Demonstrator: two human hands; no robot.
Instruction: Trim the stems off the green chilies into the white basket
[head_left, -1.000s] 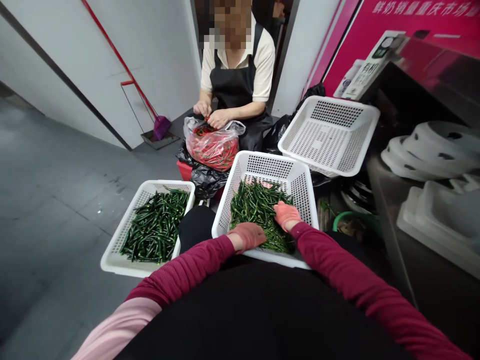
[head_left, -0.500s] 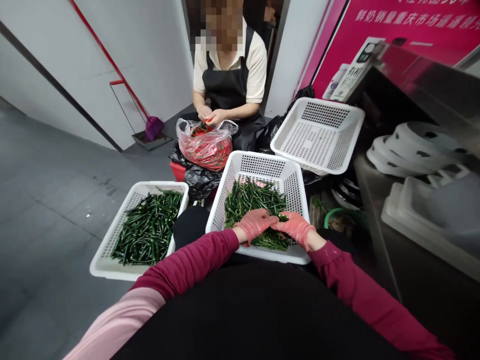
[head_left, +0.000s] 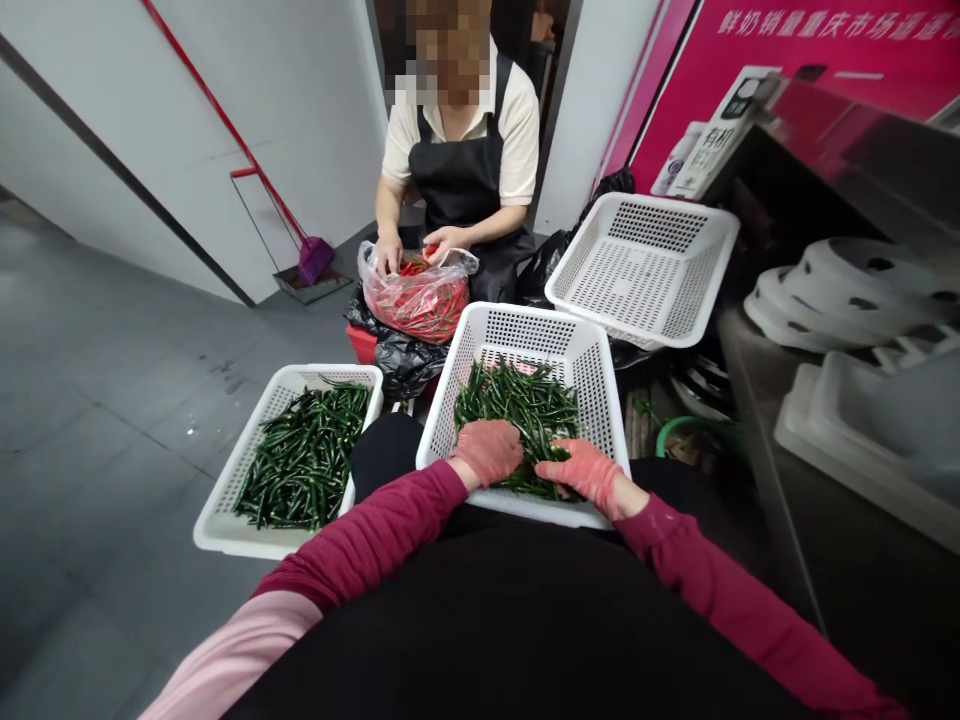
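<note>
Bent over a white basket (head_left: 598, 385), had both gloved hands in its near half, among green chilies (head_left: 517, 392) heaped across the perforated bottom. Rested the left hand (head_left: 489, 450) back up on the heap, with fingers curled under and out of sight; could not tell whether closed on anything. Set the right hand (head_left: 586, 472) just beside it, thumb parted from fingers over a few chilies; could not tell whether gripping or merely touching. Left a small gap between the two.

Judged the step as picking through the heap; guessed at a next move calling for fingertips to part some stems from the tangle without dragging the rest along.

To the left, saw a second basket (head_left: 247, 543) of darker chilies (head_left: 304, 455), with a black-clad knee (head_left: 386, 450) wedged between baskets, in the way of any low reach across. Ahead, saw a co-worker (head_left: 465, 180) handling red chilies at a clear bag (head_left: 424, 308). To the right, noted a third basket (head_left: 637, 275), a green-rimmed tub (head_left: 664, 432) and a desk (head_left: 759, 400) bearing stacked white containers (head_left: 836, 300), likely cramping the right elbow.
</note>
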